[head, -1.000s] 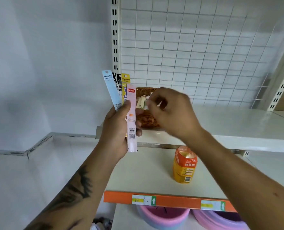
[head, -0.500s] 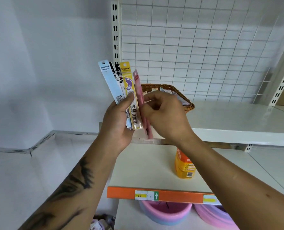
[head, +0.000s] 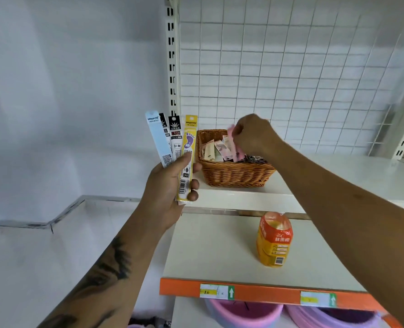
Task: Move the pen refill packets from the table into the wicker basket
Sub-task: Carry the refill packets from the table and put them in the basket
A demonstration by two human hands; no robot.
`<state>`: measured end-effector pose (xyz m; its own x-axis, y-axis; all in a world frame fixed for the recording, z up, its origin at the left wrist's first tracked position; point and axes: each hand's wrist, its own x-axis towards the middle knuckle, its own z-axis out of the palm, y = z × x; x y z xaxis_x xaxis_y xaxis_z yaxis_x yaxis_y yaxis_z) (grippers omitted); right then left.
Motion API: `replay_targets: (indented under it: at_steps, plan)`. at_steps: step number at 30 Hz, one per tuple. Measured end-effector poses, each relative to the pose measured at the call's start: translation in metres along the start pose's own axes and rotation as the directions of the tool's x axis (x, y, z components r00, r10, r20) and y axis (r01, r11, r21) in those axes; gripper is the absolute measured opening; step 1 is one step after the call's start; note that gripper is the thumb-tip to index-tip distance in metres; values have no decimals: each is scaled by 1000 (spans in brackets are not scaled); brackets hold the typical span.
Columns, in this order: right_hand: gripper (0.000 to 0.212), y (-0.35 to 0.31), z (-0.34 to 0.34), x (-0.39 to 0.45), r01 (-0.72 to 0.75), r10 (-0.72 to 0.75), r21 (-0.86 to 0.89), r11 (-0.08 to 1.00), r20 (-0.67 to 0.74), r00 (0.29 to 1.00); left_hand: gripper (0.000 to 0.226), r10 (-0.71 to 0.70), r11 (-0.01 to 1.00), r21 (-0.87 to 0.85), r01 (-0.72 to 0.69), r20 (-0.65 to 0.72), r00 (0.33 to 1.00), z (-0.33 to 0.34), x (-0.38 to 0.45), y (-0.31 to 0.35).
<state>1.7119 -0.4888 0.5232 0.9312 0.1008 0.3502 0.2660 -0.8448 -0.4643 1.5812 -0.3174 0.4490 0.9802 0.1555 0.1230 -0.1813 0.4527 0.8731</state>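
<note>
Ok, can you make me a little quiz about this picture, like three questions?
1. True or false: the right hand holds the pink packet over the wicker basket.
2. Which packet is at the front in the left hand? A) yellow packet B) green C) red
3. Fill in: the orange bottle stands on the shelf ___ the basket.

Key: 1 true; 2 A; 3 below.
</note>
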Motion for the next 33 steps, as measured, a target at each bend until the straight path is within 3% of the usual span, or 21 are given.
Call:
replay_targets:
  at_steps: [3,8,10,13,16,18,23,26,29,33]
  plan:
    - [31,4,19,1,-28,42,-198,980,65,997,15,-29,1000,-11,29,7,1000,-3,2,-4]
    - [31,-3,11,-9,44,-84,-266,963,-142,986,30,-99,994,-31,101,70,993,-2,5,-4]
    - [28,-10,9,-25,152,-181,-145,978,-220,959,30,-98,994,-44,102,73,992,-2,7,-6]
    - [15,-27,6,-59,307,-251,194,932,-268,930,22,-93,994,-47,96,47,995,2,8,-6]
    - [10,-39,11,-90,327,-235,424,845,-255,938,11,-59,995,-73,62,52,997,11,6,-4]
    - [14,-42,18,-102,295,-185,514,805,-256,949,16,-6,998,-68,10,63,998,16,5,-6]
    - [12,-41,18,-107,167,-25,689,706,-211,977,7,48,997,-61,-39,153,987,20,1,-10]
    - [13,-41,5,-104,164,-24,715,680,-202,979,12,-9,995,-95,32,234,972,19,1,-7]
    - [14,-41,-14,-93,182,-49,748,638,-196,979,17,-73,990,-101,97,220,973,13,3,-2]
    - [8,-21,-25,-38,144,-1,651,746,-215,977,41,-172,982,-46,184,192,966,6,5,4]
